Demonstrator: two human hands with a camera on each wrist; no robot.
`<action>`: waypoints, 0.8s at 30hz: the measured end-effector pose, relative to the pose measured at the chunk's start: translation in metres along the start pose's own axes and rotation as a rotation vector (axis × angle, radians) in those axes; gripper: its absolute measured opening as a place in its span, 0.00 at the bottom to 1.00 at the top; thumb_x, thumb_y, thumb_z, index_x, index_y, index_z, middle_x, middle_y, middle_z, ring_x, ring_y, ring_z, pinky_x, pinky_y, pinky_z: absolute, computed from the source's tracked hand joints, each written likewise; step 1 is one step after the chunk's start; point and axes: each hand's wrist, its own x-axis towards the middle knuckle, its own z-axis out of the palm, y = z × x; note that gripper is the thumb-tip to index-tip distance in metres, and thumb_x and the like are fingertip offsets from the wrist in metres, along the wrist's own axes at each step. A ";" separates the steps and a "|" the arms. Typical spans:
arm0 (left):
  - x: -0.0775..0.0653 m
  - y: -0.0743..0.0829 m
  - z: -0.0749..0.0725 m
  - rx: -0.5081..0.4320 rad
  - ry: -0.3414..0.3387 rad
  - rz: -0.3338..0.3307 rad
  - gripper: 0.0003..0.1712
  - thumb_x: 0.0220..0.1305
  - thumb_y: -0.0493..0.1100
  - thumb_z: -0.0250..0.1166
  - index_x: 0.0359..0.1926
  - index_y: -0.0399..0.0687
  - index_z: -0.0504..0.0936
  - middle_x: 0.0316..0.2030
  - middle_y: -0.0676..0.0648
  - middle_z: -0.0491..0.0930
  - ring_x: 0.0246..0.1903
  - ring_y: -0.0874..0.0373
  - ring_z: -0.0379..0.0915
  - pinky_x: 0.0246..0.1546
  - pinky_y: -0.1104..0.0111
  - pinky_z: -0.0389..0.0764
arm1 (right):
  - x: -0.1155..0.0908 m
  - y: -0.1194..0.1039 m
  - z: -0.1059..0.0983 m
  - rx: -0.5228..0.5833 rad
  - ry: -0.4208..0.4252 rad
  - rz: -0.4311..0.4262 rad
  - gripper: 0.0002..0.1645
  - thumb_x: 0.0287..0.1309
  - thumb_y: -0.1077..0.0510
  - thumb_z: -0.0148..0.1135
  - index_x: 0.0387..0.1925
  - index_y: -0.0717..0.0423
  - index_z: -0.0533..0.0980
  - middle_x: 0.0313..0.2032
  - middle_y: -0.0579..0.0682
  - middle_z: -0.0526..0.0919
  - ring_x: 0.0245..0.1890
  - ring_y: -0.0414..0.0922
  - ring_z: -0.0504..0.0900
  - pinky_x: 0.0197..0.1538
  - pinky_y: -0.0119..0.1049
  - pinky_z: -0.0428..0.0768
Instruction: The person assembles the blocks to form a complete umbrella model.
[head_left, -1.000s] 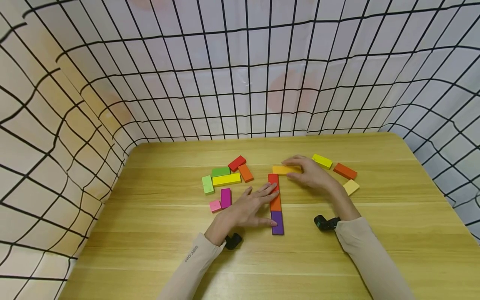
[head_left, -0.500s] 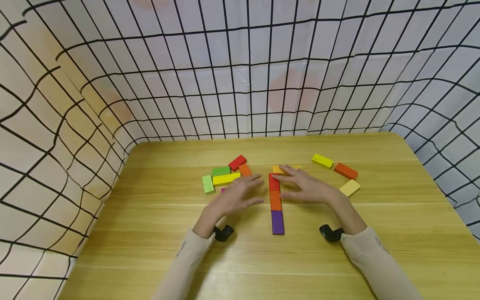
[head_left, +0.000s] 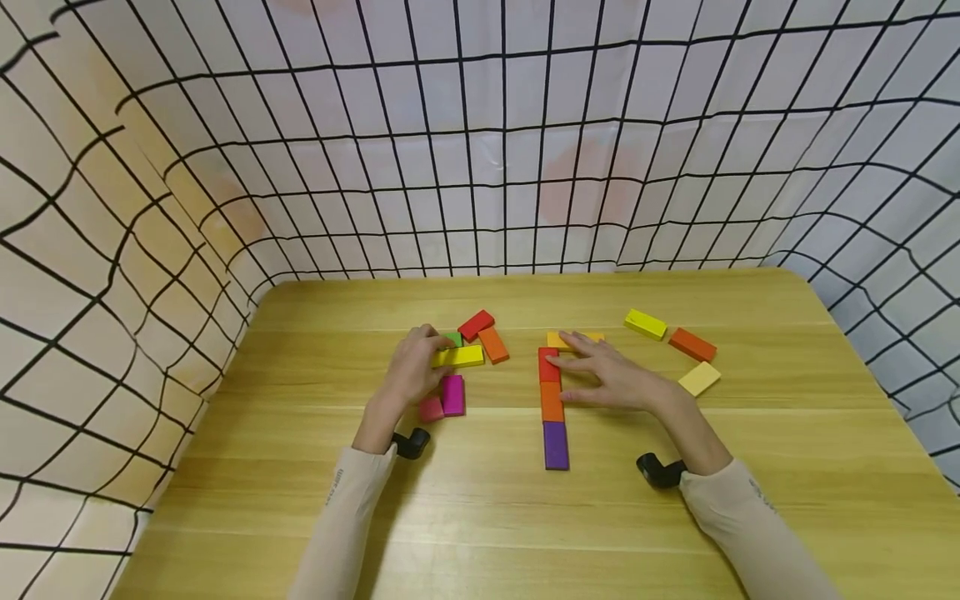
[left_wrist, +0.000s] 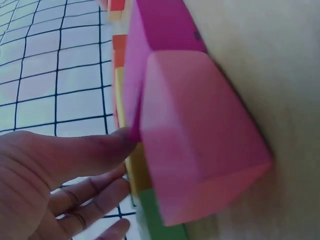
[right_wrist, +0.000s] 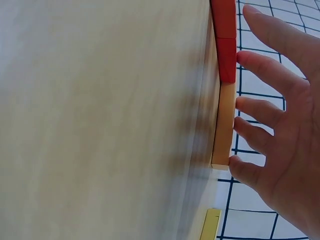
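My left hand [head_left: 411,367] reaches over the left cluster, fingers at the left end of a long yellow block [head_left: 461,357] and partly covering a green block [head_left: 454,339]. In the left wrist view its thumb and fingers are apart, near the magenta block [left_wrist: 172,25] and pink block [left_wrist: 185,120]. My right hand [head_left: 618,375] spreads its fingers over a column of red [head_left: 548,372], orange [head_left: 551,402] and purple [head_left: 556,446] blocks. Across the column's top lies an amber block [right_wrist: 225,125], with right fingertips close along it.
Beyond the left cluster lie a small red block [head_left: 476,325] and an orange block [head_left: 492,344]. On the right are a yellow block [head_left: 646,324], a red-orange block [head_left: 692,343] and a pale yellow block [head_left: 699,378]. A black grid wall [head_left: 502,179] encloses the wooden table [head_left: 480,533].
My left hand has left the column and moved left to the yellow and green blocks. My right hand has shifted from the amber block toward the column's red block.
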 end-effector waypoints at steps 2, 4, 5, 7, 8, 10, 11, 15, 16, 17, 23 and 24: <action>0.001 -0.002 0.001 -0.005 0.001 0.006 0.17 0.59 0.35 0.77 0.49 0.38 0.88 0.44 0.40 0.81 0.45 0.46 0.75 0.48 0.55 0.78 | -0.001 0.000 0.000 0.008 -0.003 0.009 0.39 0.70 0.43 0.65 0.75 0.52 0.68 0.82 0.63 0.45 0.82 0.66 0.40 0.80 0.69 0.37; 0.001 -0.003 0.001 -0.008 0.000 0.009 0.15 0.59 0.34 0.76 0.49 0.38 0.88 0.43 0.41 0.81 0.45 0.46 0.76 0.49 0.55 0.78 | -0.001 0.000 -0.001 0.014 -0.002 0.012 0.39 0.69 0.43 0.65 0.75 0.52 0.68 0.82 0.63 0.45 0.82 0.66 0.40 0.80 0.69 0.37; 0.002 -0.003 0.001 -0.008 -0.002 0.008 0.15 0.59 0.34 0.76 0.48 0.39 0.88 0.43 0.41 0.81 0.45 0.46 0.76 0.49 0.55 0.78 | -0.001 0.000 -0.001 0.015 -0.001 0.013 0.38 0.69 0.43 0.65 0.75 0.52 0.69 0.82 0.63 0.45 0.82 0.66 0.40 0.80 0.69 0.37; 0.002 -0.003 0.001 -0.008 -0.008 0.002 0.14 0.59 0.32 0.75 0.48 0.39 0.88 0.43 0.41 0.81 0.46 0.46 0.76 0.49 0.54 0.78 | -0.001 0.000 -0.001 0.014 0.001 0.014 0.38 0.69 0.43 0.65 0.75 0.52 0.69 0.82 0.63 0.45 0.82 0.66 0.40 0.79 0.69 0.37; 0.002 -0.003 0.002 -0.007 -0.011 -0.003 0.14 0.60 0.32 0.75 0.48 0.40 0.88 0.43 0.41 0.81 0.46 0.46 0.75 0.49 0.55 0.78 | 0.000 0.000 -0.001 0.013 0.003 0.014 0.38 0.69 0.43 0.65 0.75 0.52 0.69 0.82 0.63 0.45 0.82 0.66 0.40 0.79 0.69 0.37; 0.002 -0.003 0.002 -0.004 -0.017 -0.011 0.14 0.60 0.32 0.75 0.48 0.40 0.88 0.44 0.42 0.82 0.47 0.46 0.75 0.50 0.54 0.77 | 0.000 0.001 0.000 0.010 0.006 0.015 0.38 0.69 0.44 0.65 0.75 0.53 0.69 0.82 0.63 0.45 0.82 0.66 0.40 0.79 0.69 0.37; 0.002 -0.003 0.002 -0.001 -0.018 -0.013 0.15 0.60 0.32 0.75 0.48 0.40 0.88 0.45 0.42 0.82 0.47 0.46 0.76 0.50 0.54 0.78 | 0.000 0.001 0.000 0.008 0.008 0.014 0.38 0.69 0.44 0.65 0.74 0.53 0.69 0.82 0.63 0.46 0.82 0.66 0.41 0.79 0.69 0.37; 0.003 -0.003 0.004 -0.001 -0.029 -0.018 0.16 0.61 0.34 0.74 0.50 0.40 0.87 0.50 0.41 0.85 0.52 0.45 0.79 0.53 0.52 0.77 | 0.002 0.001 0.002 0.003 0.021 0.018 0.37 0.69 0.45 0.66 0.73 0.54 0.70 0.82 0.64 0.46 0.82 0.66 0.42 0.79 0.69 0.38; 0.003 -0.003 0.004 -0.002 -0.030 -0.016 0.16 0.62 0.34 0.74 0.51 0.40 0.87 0.51 0.41 0.86 0.53 0.45 0.79 0.54 0.52 0.78 | 0.002 0.001 0.003 0.002 0.026 0.018 0.37 0.69 0.46 0.66 0.73 0.55 0.71 0.82 0.64 0.47 0.82 0.67 0.42 0.79 0.69 0.38; 0.003 -0.004 0.004 -0.004 -0.032 -0.013 0.16 0.62 0.34 0.74 0.51 0.40 0.87 0.51 0.41 0.86 0.53 0.45 0.80 0.55 0.52 0.78 | 0.003 0.001 0.004 0.000 0.031 0.016 0.36 0.69 0.46 0.66 0.73 0.55 0.71 0.82 0.64 0.47 0.82 0.67 0.42 0.79 0.69 0.39; 0.002 -0.006 -0.003 -0.063 -0.037 -0.017 0.15 0.61 0.34 0.75 0.49 0.39 0.88 0.49 0.41 0.86 0.50 0.45 0.81 0.55 0.54 0.83 | 0.004 0.001 0.006 0.004 0.043 0.004 0.35 0.69 0.48 0.66 0.71 0.56 0.72 0.81 0.65 0.48 0.81 0.67 0.43 0.79 0.70 0.40; 0.001 -0.006 -0.005 -0.080 -0.039 -0.018 0.15 0.61 0.34 0.75 0.50 0.39 0.88 0.49 0.41 0.86 0.49 0.45 0.81 0.55 0.54 0.83 | 0.005 0.001 0.006 0.004 0.045 0.003 0.35 0.69 0.48 0.67 0.71 0.56 0.72 0.81 0.65 0.48 0.81 0.67 0.43 0.79 0.70 0.40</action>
